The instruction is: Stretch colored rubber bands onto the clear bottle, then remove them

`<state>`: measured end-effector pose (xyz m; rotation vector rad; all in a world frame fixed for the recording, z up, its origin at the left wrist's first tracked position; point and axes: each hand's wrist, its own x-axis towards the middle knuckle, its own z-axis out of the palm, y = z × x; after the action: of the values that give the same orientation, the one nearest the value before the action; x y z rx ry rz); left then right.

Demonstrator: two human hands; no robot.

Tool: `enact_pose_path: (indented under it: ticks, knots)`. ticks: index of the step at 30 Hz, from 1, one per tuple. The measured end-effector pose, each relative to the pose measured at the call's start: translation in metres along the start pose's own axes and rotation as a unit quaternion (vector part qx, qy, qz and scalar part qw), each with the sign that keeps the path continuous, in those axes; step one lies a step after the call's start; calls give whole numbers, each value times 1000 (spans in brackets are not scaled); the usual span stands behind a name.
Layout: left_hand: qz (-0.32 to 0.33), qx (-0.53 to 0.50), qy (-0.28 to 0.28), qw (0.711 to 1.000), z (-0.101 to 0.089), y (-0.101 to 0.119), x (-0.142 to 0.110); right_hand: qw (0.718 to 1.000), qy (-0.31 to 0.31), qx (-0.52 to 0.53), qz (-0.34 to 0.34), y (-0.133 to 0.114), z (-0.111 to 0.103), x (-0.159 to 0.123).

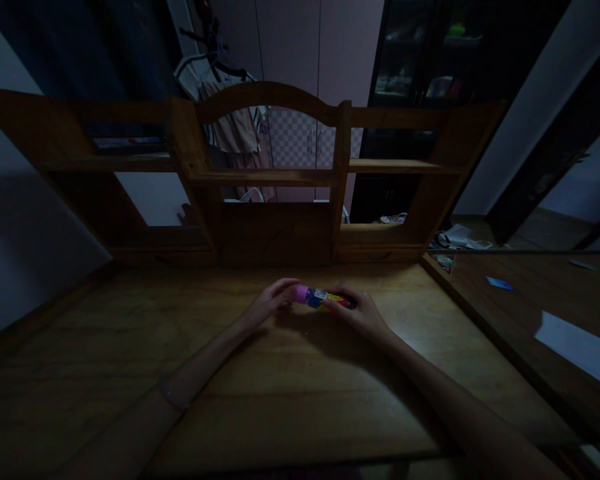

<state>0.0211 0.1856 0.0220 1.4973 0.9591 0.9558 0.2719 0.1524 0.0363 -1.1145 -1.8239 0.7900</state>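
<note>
A small, colourful bottle (316,298) lies sideways between my hands, just over the desktop. Its cap end is pink; the body has a blue, yellow and red wrap with a pale printed patch, and the far right end looks dark. My right hand (356,309) is wrapped round the body at the right. At the pink end, the fingers of my left hand (276,298) close on the cap. The room is dim, so print on the bottle cannot be read.
The wooden desk (260,400) has a shelf unit (265,177) along its back edge. At right, past a raised wooden edge, a lower surface (510,320) bears white paper (580,347) and a blue card (499,283). Clothes (230,127) hang behind the shelves.
</note>
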Motion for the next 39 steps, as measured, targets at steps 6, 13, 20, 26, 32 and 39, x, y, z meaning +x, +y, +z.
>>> enact_pose_path:
  ticks: [6,13,20,26,32,39]
  knots:
    - [-55,-11,-19,998,-1,-4,-1,1000,-18,-1,-23,-1,1,-1]
    - [77,-74,-57,993,2,2,-1,1000,2,-18,-14,-1,-3,0]
    - [-82,-73,17,994,-1,-6,2,999,-33,-15,-37,-5,2,-2]
    - [-81,-43,-47,995,1,-3,-2,998,-33,-32,-41,-3,-1,-2]
    - [55,-81,-68,993,2,0,-1,998,-15,-48,-33,-2,-3,-1]
    - [-29,32,-48,998,5,-2,-3,997,-38,-43,-53,-5,1,-3]
